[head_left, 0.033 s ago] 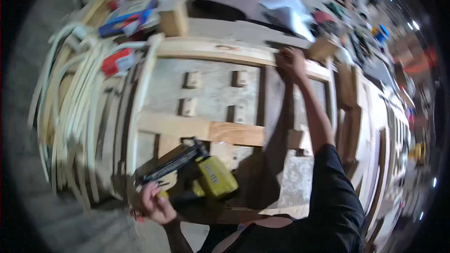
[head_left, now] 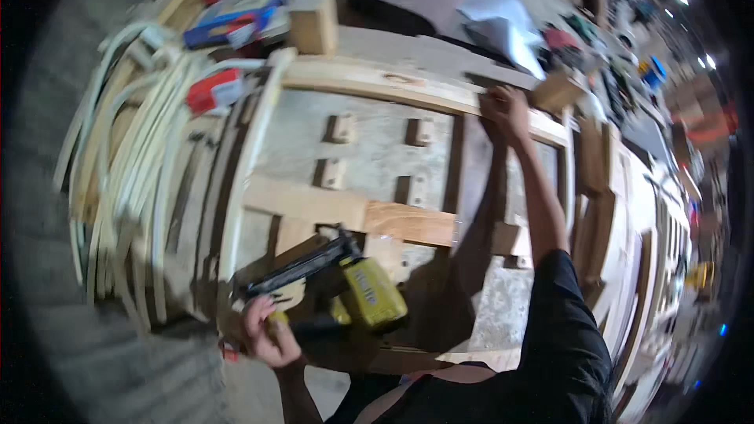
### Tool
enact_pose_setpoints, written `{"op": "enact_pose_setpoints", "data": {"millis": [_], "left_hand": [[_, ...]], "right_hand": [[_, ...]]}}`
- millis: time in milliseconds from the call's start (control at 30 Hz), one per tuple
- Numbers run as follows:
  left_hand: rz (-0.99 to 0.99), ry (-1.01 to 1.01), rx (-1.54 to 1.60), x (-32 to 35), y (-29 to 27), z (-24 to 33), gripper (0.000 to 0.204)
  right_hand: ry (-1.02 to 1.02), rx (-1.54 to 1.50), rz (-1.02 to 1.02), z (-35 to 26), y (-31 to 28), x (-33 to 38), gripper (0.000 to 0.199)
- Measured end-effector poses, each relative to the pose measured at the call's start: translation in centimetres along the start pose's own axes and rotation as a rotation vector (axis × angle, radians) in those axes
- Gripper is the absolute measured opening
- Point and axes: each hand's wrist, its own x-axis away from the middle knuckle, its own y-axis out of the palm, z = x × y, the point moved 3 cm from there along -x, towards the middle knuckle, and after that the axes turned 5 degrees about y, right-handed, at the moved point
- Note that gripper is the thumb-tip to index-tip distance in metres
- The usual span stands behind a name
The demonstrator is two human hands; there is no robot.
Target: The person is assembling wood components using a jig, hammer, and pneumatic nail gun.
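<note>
My left hand (head_left: 265, 335) grips the handle of a yellow and black nail gun (head_left: 367, 292), which lies low over the near part of a wooden frame (head_left: 330, 204). The gun's black magazine points left along a near board. My right hand (head_left: 506, 112) reaches far forward, its fingers closed on the frame's curved top rail (head_left: 377, 80). A black short sleeve covers my right upper arm. Small wooden blocks (head_left: 339, 129) are fixed on the panel inside the frame.
A bundle of bent pale strips (head_left: 129, 188) lies along the left side. A red box (head_left: 212, 90), a blue box (head_left: 236, 20) and a wooden block (head_left: 314, 23) sit beyond the frame. White paper (head_left: 495, 23) and another block (head_left: 558, 90) lie far right; more wooden frames (head_left: 628, 188) stand at right.
</note>
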Motion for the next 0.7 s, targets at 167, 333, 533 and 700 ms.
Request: {"op": "enact_pose_setpoints", "data": {"millis": [167,333,533,700], "left_hand": [[-0.026,-0.08,-0.091,-0.5,-1.6,1.7,0.03],[-0.046,-0.058,-0.079,-0.9,-1.4,2.5,0.034],[-0.437,0.25,-0.073,-1.9,-0.4,3.9,0.071],[-0.682,0.368,-0.358,-3.2,0.9,5.5,0.073]], "right_hand": [[-0.024,0.214,-0.193,-4.9,1.2,-2.4,0.024],[-0.253,-0.042,-0.316,-12.4,5.4,-5.1,0.036],[-0.173,-0.099,-0.106,-14.7,7.6,-3.6,0.034],[-0.181,-0.086,-0.099,-14.0,8.1,-3.8,0.036]]}}
